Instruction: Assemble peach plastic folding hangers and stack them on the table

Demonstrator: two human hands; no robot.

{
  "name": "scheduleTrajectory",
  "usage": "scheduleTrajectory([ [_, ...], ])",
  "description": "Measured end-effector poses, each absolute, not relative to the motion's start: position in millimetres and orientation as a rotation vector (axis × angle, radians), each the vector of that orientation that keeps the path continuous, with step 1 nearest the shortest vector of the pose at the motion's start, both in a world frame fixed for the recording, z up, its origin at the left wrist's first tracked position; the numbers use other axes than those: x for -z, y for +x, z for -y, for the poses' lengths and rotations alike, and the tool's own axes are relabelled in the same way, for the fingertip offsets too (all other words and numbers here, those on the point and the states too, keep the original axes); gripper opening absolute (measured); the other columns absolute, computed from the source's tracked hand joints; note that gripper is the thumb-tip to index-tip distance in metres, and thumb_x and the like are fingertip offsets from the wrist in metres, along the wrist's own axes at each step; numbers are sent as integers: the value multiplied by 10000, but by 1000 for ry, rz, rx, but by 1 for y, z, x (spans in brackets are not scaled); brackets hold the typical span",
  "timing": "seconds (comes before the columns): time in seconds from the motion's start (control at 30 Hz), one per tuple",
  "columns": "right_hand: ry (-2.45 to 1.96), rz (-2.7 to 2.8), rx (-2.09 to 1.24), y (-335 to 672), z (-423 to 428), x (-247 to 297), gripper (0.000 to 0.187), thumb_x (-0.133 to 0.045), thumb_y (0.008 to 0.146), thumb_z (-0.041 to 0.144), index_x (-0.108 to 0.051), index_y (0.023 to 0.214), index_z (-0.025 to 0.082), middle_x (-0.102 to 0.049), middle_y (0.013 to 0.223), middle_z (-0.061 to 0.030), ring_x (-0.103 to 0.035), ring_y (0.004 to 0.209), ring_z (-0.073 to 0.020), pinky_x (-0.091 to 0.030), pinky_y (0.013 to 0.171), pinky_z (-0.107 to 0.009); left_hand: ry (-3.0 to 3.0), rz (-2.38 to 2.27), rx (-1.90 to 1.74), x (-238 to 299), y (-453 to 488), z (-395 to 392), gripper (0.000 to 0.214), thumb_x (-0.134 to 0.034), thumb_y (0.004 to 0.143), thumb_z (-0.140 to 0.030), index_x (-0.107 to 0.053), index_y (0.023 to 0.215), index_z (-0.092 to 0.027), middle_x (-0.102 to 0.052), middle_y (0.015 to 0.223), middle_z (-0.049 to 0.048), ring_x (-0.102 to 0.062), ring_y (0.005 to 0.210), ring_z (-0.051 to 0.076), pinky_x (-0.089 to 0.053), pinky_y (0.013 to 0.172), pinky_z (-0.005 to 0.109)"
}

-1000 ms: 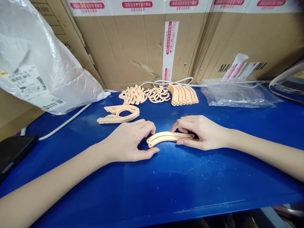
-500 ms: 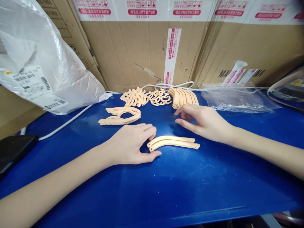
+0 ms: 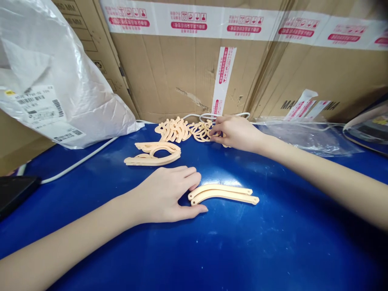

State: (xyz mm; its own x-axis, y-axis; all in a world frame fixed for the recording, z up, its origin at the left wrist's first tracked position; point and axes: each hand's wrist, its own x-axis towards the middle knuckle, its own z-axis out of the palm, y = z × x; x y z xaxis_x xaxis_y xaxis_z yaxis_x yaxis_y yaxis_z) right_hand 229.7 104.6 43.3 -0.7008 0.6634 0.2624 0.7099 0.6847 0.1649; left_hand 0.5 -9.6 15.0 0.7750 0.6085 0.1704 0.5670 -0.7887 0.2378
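Observation:
Two pale curved plastic hanger arms (image 3: 226,192) lie side by side on the blue table. My left hand (image 3: 169,194) rests at their left ends, thumb below and bent fingers above, with a gap between. At the back, my right hand (image 3: 235,131) has its fingertips bent together at the right edge of a pile of curved ring-like pieces (image 3: 200,131); what is between them is hidden. That hand covers most of a stack of arms. Left of the rings lies a heap of wavy hook pieces (image 3: 173,129). A folded, assembled-looking hanger set (image 3: 153,161) lies beyond my left hand.
Cardboard boxes (image 3: 169,64) stand along the back of the table, with a white cable in front. A white plastic parcel bag (image 3: 75,93) leans at the left above a black device (image 3: 18,194). A clear plastic bag (image 3: 312,137) lies at the back right.
My right hand has moved left and away from me, from the front of the arm stack to the ring pieces. My left hand and the two arms keep their places; the view has tilted slightly.

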Motion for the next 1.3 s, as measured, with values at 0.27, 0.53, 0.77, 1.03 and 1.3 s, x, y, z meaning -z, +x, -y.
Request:
scheduleTrajectory([
  [0.27, -1424, 2593, 417, 220, -133, -44, 267, -550, 855, 316, -750, 968, 180, -708, 924, -103, -623, 813, -224, -382, 629, -302, 2800, -900, -363, -14, -1, 6, 443, -571, 848, -587, -427, 715, -190, -484, 700, -32, -474, 626, 133, -282, 527, 253],
  [0.53, -1496, 2562, 130, 214, -148, -37, 260, -570, 836, 351, -750, 917, 181, -729, 853, -71, -641, 760, -195, -381, 595, -276, 2787, -901, -355, -15, -2, 5, 453, -563, 849, -602, -434, 721, -187, -486, 706, -29, -475, 632, 136, -281, 530, 256],
  [0.77, -1470, 2468, 25, 212, -152, -39, 243, -567, 820, 289, -749, 895, 144, -727, 836, -83, -632, 757, -189, -390, 638, -284, 2787, -882, -371, -14, -3, 6, 452, -559, 854, -601, -431, 727, -187, -484, 709, -33, -467, 624, 128, -285, 532, 249],
  [1.03, -1190, 2413, -70, 211, -95, -46, 163, -612, 811, 277, -728, 812, 164, -654, 672, -12, -554, 606, -113, -347, 583, -255, 2783, -894, -347, -14, -3, 7, 457, -535, 868, -608, -438, 733, -182, -486, 713, -32, -466, 635, 131, -280, 549, 252],
  [1.3, -1105, 2610, -284, 203, -37, -35, 130, -617, 839, 252, -709, 823, 162, -638, 668, 10, -482, 575, -84, -317, 562, -244, 2830, -877, -348, -15, -2, 8, 431, -539, 888, -552, -435, 700, -179, -485, 666, -38, -461, 608, 125, -268, 543, 252],
])
